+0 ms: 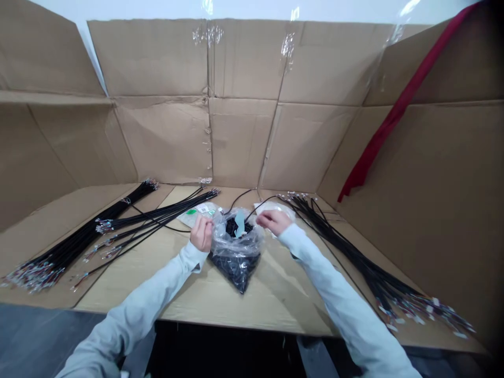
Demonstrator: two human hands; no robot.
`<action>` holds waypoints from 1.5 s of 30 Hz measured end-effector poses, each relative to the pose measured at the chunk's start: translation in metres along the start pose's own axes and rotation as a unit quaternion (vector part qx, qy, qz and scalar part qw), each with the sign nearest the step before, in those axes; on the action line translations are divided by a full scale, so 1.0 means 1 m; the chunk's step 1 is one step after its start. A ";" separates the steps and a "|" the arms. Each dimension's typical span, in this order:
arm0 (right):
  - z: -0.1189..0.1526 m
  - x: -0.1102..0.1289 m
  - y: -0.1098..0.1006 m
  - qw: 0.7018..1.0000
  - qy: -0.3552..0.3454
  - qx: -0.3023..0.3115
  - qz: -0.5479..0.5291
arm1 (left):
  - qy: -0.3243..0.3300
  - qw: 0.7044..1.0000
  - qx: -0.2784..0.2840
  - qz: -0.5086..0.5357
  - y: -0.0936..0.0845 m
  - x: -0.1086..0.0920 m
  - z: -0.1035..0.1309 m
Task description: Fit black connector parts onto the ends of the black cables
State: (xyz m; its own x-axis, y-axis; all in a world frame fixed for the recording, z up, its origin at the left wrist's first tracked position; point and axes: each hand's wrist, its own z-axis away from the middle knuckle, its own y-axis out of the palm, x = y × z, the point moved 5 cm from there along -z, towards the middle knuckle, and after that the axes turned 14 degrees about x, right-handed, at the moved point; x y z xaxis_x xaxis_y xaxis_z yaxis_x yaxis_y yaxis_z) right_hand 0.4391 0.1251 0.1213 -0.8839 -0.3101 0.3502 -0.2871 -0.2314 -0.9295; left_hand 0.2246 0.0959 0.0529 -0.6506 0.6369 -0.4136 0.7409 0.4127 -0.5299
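Note:
A clear plastic bag (236, 249) stands on the cardboard-covered table in front of me, its mouth open towards me. Inside it are black pieces (236, 270) too small to name and a light blue strip (239, 223). My left hand (202, 233) is closed at the bag's left rim, pinching the plastic. At the right rim, my right hand (273, 221) has its fingertips pressed together; what lies between them cannot be made out. A thin black cable (262, 205) runs from the bag's mouth past the right hand.
Bundles of black cables with connector ends lie at left (114, 215) and right (346, 247). Flat plastic packets (199, 210) rest behind the bag. Cardboard walls (244, 136) enclose the back and sides. A red strip (386, 131) hangs on the right wall.

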 end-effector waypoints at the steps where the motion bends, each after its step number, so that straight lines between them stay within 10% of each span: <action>1: -0.016 -0.001 0.007 1.000 -0.002 0.014 0.007 | -0.006 1.000 -0.010 0.004 -0.003 -0.003 -0.006; 12: -0.060 -0.013 0.063 0.991 -0.020 0.117 0.066 | -0.038 0.976 0.118 0.178 0.016 -0.012 -0.029; 18: -0.071 -0.013 0.073 0.979 -0.039 0.182 0.082 | -0.014 0.987 0.115 0.110 -0.002 -0.024 -0.027; 30: -0.031 -0.002 0.029 0.992 -0.013 0.088 0.091 | 0.044 0.987 0.151 0.014 0.011 -0.035 -0.015; 35: -0.002 0.010 0.027 0.953 -0.209 0.138 -0.172 | -0.011 0.980 0.189 0.053 0.014 -0.036 -0.015; 45: -0.022 0.013 0.031 0.888 -0.070 0.078 -0.447 | -0.074 0.954 0.254 0.144 0.024 -0.045 -0.025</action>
State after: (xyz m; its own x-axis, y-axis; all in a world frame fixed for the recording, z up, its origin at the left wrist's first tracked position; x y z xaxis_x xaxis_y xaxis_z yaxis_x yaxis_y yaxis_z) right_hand 0.4107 0.1347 0.0948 -0.2699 -0.0476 0.9617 -0.7874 -0.5639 -0.2489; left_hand 0.2759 0.0937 0.0776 -0.4762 0.5616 -0.6766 0.7408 -0.1583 -0.6528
